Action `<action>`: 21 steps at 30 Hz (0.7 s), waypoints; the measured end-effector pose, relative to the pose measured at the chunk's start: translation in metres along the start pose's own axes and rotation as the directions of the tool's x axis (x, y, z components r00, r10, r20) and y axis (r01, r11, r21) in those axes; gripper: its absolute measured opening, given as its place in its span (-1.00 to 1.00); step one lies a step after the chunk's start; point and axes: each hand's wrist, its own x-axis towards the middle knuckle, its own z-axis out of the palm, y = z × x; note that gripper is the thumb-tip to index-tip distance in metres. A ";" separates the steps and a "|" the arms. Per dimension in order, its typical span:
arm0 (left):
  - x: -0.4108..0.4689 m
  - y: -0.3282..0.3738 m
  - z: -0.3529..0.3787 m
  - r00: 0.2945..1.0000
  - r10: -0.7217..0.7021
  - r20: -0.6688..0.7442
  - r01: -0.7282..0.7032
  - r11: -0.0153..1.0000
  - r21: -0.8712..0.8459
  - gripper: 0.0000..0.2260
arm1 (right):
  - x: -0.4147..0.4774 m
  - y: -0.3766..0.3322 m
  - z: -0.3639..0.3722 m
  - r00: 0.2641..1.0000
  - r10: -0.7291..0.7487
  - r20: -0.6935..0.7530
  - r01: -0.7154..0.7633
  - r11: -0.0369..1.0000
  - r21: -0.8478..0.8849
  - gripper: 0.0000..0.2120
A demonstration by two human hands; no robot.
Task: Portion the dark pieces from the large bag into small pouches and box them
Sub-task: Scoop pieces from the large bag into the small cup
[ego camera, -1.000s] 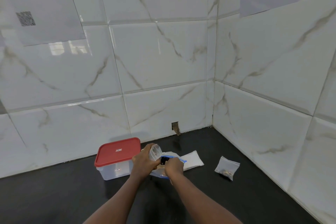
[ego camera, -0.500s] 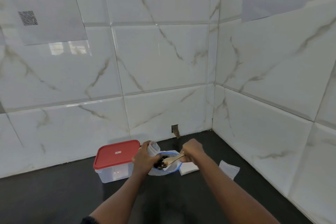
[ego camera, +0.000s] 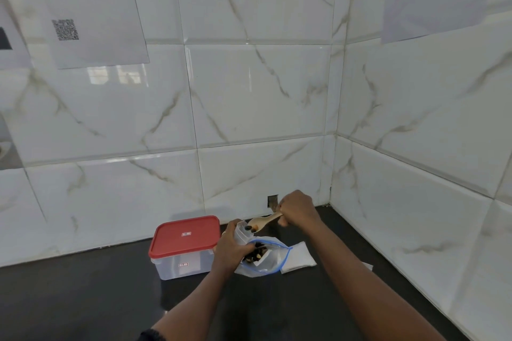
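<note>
over black counter (ego camera: 83,299), fingers (ego camera: 245,247) of left hand (ego camera: 229,250) wrap small pouch (ego camera: 242,233).

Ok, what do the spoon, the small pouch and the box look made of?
The spoon is pale tan and matte, likely wood or bamboo. The small pouch looks like thin clear plastic film, glossy and creased. The box seems rigid translucent plastic with frosted walls; its red lid is opaque, smooth, probably plastic too.
</note>
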 end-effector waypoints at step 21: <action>-0.002 0.000 0.000 0.999 -0.036 0.002 0.036 0.999 -0.015 -0.53 | -0.022 -0.004 0.017 0.929 -0.361 -0.084 0.279 0.830 -0.482 -0.71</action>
